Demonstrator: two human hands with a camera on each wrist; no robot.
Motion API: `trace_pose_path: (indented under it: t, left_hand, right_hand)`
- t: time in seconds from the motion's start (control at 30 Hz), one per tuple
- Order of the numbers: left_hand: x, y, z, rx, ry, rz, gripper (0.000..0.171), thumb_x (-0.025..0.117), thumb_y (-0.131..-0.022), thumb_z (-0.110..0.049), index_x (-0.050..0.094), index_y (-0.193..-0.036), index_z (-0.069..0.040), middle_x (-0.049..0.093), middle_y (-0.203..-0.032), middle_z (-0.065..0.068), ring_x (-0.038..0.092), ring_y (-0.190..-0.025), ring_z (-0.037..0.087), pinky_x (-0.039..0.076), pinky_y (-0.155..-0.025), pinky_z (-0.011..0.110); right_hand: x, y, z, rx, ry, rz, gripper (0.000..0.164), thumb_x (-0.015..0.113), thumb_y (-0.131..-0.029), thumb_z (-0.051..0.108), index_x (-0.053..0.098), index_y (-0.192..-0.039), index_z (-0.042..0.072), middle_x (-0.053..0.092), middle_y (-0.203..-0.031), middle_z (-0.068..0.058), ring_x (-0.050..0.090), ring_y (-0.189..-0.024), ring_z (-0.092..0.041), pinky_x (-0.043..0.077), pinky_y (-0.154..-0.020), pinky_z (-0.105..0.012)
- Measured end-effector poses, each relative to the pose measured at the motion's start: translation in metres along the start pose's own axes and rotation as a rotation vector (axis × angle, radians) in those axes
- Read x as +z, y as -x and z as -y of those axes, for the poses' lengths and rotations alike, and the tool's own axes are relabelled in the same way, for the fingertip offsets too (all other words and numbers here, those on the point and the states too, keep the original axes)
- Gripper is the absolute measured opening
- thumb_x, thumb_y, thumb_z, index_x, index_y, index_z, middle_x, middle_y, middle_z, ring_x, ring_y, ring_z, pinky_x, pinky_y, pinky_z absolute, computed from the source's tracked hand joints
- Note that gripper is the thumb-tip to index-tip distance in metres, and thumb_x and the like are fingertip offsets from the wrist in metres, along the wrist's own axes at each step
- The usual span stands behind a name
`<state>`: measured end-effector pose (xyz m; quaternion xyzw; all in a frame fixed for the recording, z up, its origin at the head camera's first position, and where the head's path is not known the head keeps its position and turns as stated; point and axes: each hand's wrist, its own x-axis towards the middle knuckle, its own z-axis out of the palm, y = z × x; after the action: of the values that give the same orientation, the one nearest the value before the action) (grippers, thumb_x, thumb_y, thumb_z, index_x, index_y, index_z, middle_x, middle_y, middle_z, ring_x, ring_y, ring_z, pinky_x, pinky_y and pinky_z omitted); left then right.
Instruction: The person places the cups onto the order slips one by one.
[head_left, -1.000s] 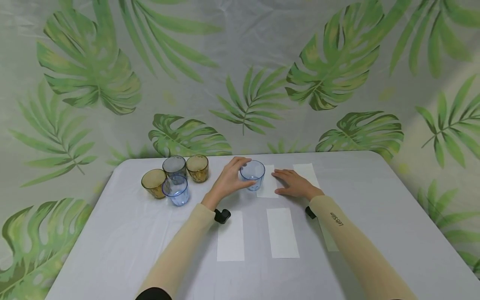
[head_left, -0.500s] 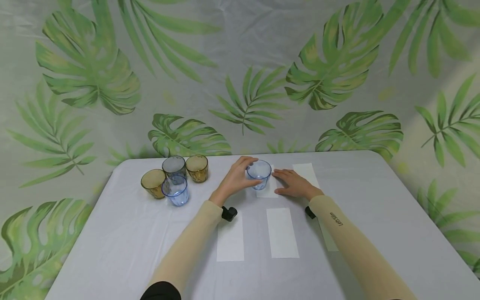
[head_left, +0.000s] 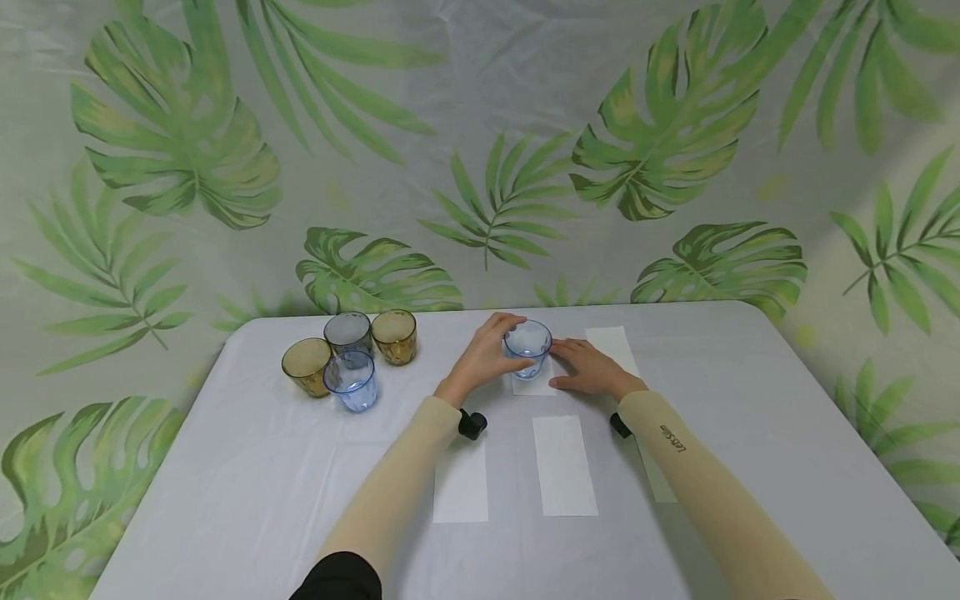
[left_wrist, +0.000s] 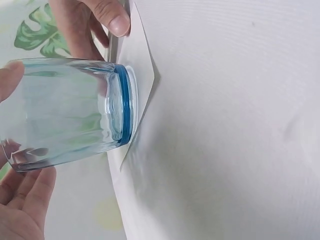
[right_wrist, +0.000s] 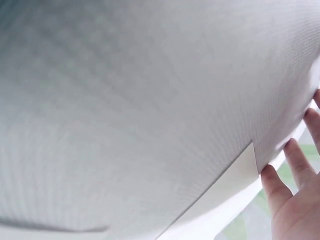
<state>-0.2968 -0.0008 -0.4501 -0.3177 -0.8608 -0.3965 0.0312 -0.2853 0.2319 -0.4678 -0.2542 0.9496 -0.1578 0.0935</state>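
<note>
A clear blue drinking glass [head_left: 528,354] stands upright at the far middle of the table, over a white paper rectangle [head_left: 534,387]. My left hand [head_left: 483,354] holds it from the left near the rim, thumb and fingers on opposite sides. In the left wrist view, the base of the glass [left_wrist: 70,115] is at the paper; whether it bears fully on it I cannot tell. My right hand [head_left: 594,369] lies on the right side of that paper with fingers spread, close to the glass. In the right wrist view its fingertips [right_wrist: 270,175] touch near a paper corner.
Several glasses cluster at the far left: an amber one [head_left: 306,368], a grey one [head_left: 348,331], another amber one [head_left: 395,337] and a blue one [head_left: 351,385]. More paper rectangles lie nearer, at left [head_left: 461,487], middle [head_left: 566,467] and right [head_left: 660,479], with one [head_left: 611,344] behind my right hand.
My left hand has carried the blue glass rightward onto the paper, closer to my right hand. The right hand has stayed in place.
</note>
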Motion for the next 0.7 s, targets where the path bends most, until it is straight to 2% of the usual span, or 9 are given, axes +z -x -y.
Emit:
trace_pose_path:
  t: [0.53, 0.57, 0.7]
  left_hand:
    - [0.0081, -0.0073, -0.0009, -0.019, -0.031, -0.007, 0.071, 0.081, -0.079, -0.027, 0.049, -0.138, -0.005, 0.046, -0.135, 0.01, 0.049, -0.12, 0.026, 0.043, -0.099, 0.034]
    - [0.0085, -0.0078, -0.0009, -0.019, -0.033, -0.005, 0.071, 0.081, -0.079, -0.027, 0.049, -0.138, -0.005, 0.046, -0.135, 0.01, 0.049, -0.12, 0.026, 0.043, -0.099, 0.034]
    - [0.0099, -0.0094, -0.0014, -0.028, -0.042, 0.003, 0.071, 0.08, -0.079, -0.028, 0.048, -0.138, -0.005, 0.046, -0.135, 0.01, 0.048, -0.121, 0.025, 0.042, -0.1, 0.034]
  right_hand:
    - [-0.0006, 0.0012, -0.0017, 0.014, -0.026, 0.005, 0.07, 0.064, -0.091, 0.034, 0.038, -0.143, -0.006, 0.034, -0.147, -0.025, 0.025, -0.135, -0.045, 0.022, -0.109, -0.057]
    - [-0.0001, 0.0014, -0.0028, 0.014, -0.03, 0.002, 0.073, 0.063, -0.091, 0.04, 0.038, -0.142, -0.006, 0.035, -0.146, -0.025, 0.025, -0.135, -0.045, 0.023, -0.109, -0.056]
    - [-0.0001, 0.0021, -0.0027, 0.021, -0.021, 0.006, 0.073, 0.062, -0.092, 0.041, 0.039, -0.142, -0.007, 0.035, -0.146, -0.026, 0.026, -0.135, -0.045, 0.023, -0.109, -0.056]
